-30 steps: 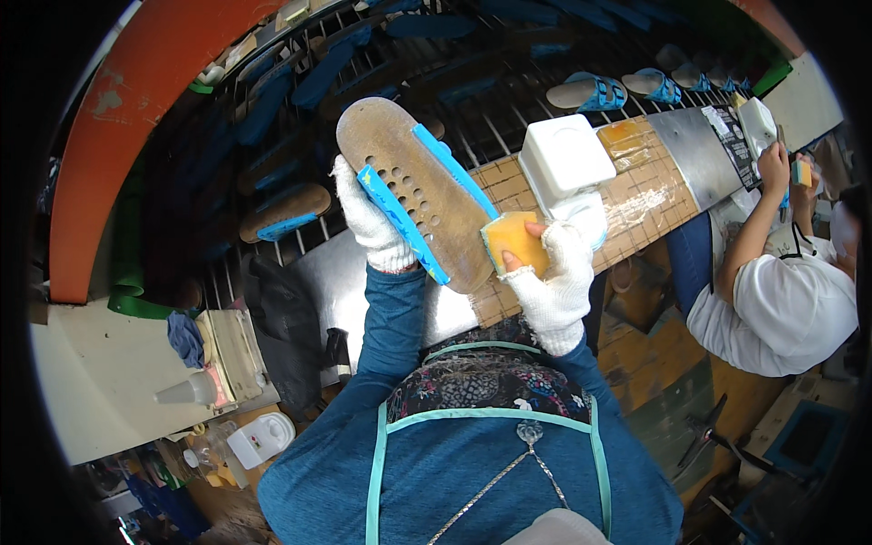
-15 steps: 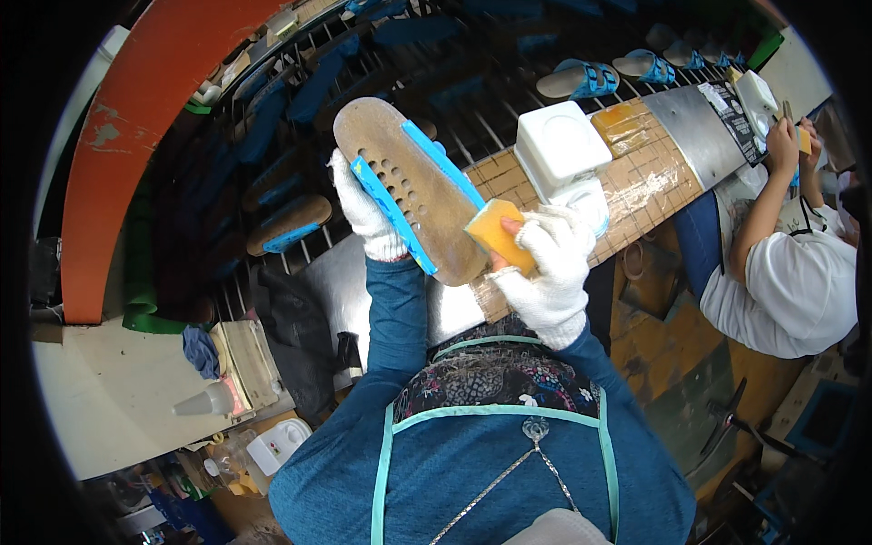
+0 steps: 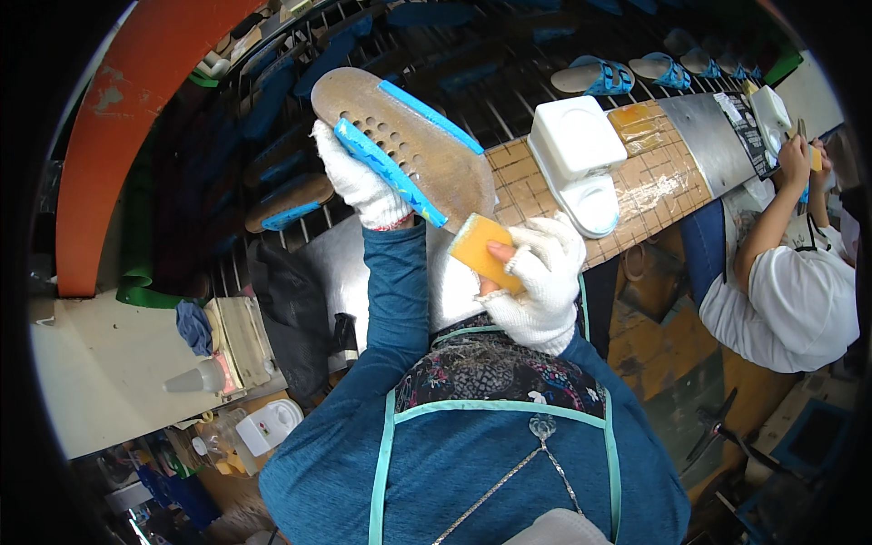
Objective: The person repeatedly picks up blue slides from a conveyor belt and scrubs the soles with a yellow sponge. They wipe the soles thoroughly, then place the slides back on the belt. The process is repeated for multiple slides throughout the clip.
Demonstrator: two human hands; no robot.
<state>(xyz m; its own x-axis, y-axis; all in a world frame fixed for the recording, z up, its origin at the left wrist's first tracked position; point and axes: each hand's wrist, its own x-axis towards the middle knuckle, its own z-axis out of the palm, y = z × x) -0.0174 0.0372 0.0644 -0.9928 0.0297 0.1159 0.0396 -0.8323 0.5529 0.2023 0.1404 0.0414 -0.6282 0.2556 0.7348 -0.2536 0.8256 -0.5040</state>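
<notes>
I have the sandal sole (image 3: 436, 150) raised above the rack and the near edge of the counter (image 3: 658, 195), lying along the inner side of the left hand (image 3: 356, 182), its rounded upper end reaching past that hand's fingers. The right hand (image 3: 540, 286) sits below and to the right of it, just beside its lower end. The sole slants from upper left to lower right, its broad top face turned toward my camera. I see brown, slightly mottled material with rows of small round dark holes near the middle, and a bright blue strip along each long edge; the strip nearer the left hand carries a patterned patch toward its lower end.

The left hand, in a white knit glove, is closed around the sole's left edge; I can't see how its fingers lie underneath. The right hand, gloved the same way with bare tips showing, pinches a yellow sponge (image 3: 481, 250) with a paler, greenish edge, the fingers only narrowly parted around it. The sponge's upper corner comes right up to the sole's lower end in my view, but I can't tell whether the two touch. To the right of the sole, a white dispenser (image 3: 577, 150) stands on the counter.
</notes>
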